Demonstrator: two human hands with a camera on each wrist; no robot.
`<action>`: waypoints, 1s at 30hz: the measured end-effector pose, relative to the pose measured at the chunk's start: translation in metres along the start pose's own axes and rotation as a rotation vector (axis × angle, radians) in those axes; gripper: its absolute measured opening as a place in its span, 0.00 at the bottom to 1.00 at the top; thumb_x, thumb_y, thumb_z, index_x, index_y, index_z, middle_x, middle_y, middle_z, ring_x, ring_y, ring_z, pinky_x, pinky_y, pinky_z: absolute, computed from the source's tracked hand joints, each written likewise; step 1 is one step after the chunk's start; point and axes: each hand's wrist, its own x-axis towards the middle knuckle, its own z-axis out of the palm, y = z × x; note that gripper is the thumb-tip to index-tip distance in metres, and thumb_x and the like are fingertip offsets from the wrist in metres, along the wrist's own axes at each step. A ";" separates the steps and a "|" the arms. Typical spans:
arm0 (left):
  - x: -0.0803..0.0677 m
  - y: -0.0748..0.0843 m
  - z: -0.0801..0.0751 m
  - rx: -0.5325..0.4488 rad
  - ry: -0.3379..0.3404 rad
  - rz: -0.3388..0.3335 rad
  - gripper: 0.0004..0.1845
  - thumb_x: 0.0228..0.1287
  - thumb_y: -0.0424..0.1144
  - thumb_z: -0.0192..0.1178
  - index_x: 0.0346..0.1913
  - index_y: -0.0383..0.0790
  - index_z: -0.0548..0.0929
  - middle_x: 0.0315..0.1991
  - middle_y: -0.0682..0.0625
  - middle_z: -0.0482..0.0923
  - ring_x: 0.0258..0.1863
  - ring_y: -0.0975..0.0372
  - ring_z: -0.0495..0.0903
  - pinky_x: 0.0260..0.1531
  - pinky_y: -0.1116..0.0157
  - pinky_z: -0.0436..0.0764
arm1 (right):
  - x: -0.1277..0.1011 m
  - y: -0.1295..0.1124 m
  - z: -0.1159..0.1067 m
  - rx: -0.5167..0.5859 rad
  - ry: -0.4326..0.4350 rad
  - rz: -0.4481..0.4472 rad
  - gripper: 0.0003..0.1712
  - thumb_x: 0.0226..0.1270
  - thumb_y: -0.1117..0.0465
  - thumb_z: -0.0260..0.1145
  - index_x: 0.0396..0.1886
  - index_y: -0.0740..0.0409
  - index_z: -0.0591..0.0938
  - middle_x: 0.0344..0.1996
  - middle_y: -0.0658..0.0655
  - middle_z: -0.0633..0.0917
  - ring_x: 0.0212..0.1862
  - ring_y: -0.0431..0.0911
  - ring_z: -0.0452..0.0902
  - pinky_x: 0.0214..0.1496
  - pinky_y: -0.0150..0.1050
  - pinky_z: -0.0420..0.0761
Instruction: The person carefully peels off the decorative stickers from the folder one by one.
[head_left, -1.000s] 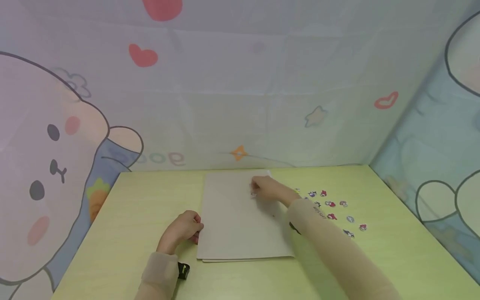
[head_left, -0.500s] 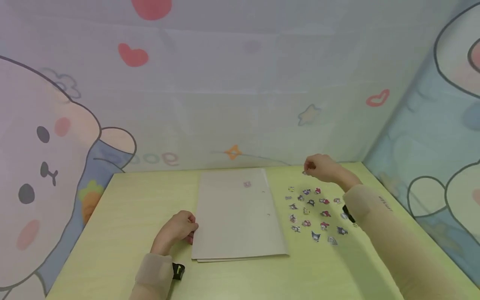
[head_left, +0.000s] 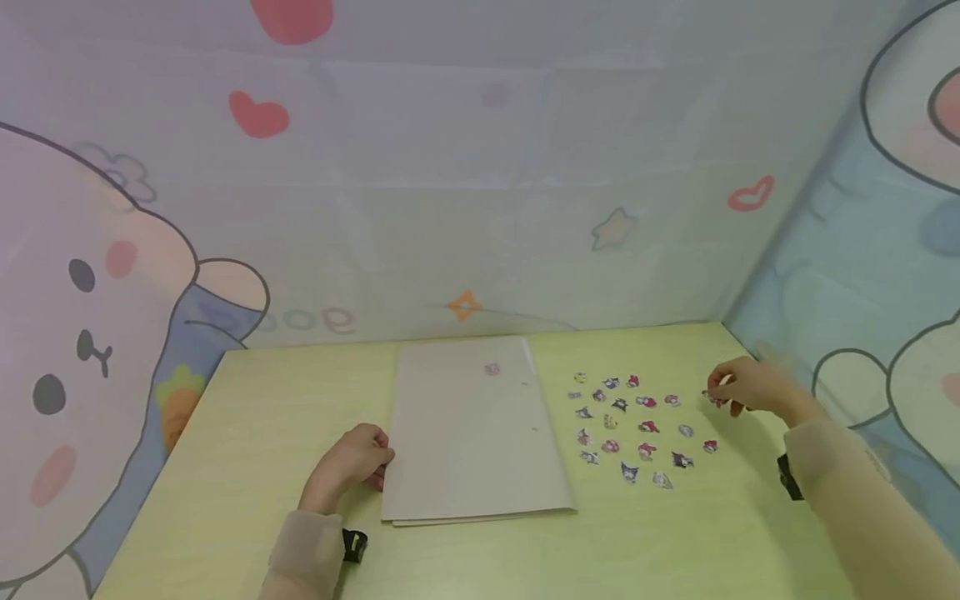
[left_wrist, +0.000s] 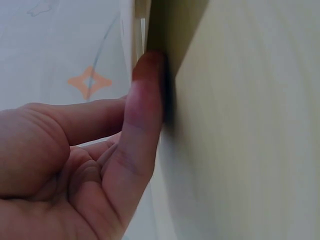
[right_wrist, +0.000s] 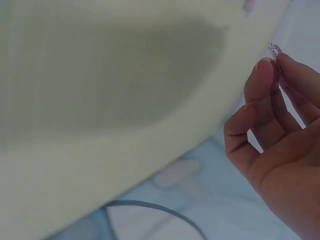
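A large white paper [head_left: 472, 450], at least two layers thick, lies on the table in the head view. One small pale pink sticker [head_left: 492, 368] is on its upper part. My left hand [head_left: 360, 457] pinches the paper's left edge, with the thumb above and a finger beneath in the left wrist view. Over the table's right side, my right hand [head_left: 757, 389] pinches a small cartoon sticker [right_wrist: 274, 49] between thumb and fingertip. Between the paper and that hand, several loose cartoon stickers [head_left: 647, 427] are spread out.
The pale yellow table [head_left: 465, 558] ends at a cartoon-printed cloth backdrop [head_left: 450, 208] behind and at both sides. Two tiny marks show near the paper's right edge. Black straps [head_left: 355, 546] are on both wrists.
My right hand has left the paper and moved right, past the loose stickers. A pink sticker now shows on the paper where it was. My left hand stays at the paper's edge.
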 end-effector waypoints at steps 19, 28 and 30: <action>-0.001 -0.006 0.002 -0.025 0.008 -0.008 0.02 0.69 0.27 0.55 0.37 0.31 0.74 0.27 0.42 0.78 0.19 0.58 0.80 0.26 0.63 0.81 | 0.005 0.025 0.040 0.060 -0.010 0.007 0.04 0.69 0.67 0.61 0.35 0.65 0.79 0.24 0.53 0.79 0.24 0.45 0.72 0.25 0.36 0.74; 0.001 -0.002 0.000 -0.021 0.004 -0.003 0.02 0.69 0.27 0.54 0.37 0.31 0.74 0.27 0.42 0.78 0.21 0.57 0.81 0.26 0.63 0.82 | 0.007 0.025 0.039 -0.052 0.028 -0.023 0.06 0.68 0.64 0.64 0.34 0.63 0.77 0.24 0.51 0.78 0.23 0.42 0.69 0.24 0.35 0.70; 0.001 -0.001 0.000 -0.017 0.007 -0.001 0.02 0.69 0.27 0.54 0.37 0.31 0.74 0.27 0.42 0.78 0.20 0.58 0.81 0.26 0.63 0.82 | 0.007 0.024 0.037 -0.073 0.017 -0.026 0.04 0.67 0.66 0.63 0.35 0.63 0.77 0.25 0.52 0.78 0.23 0.43 0.69 0.25 0.35 0.70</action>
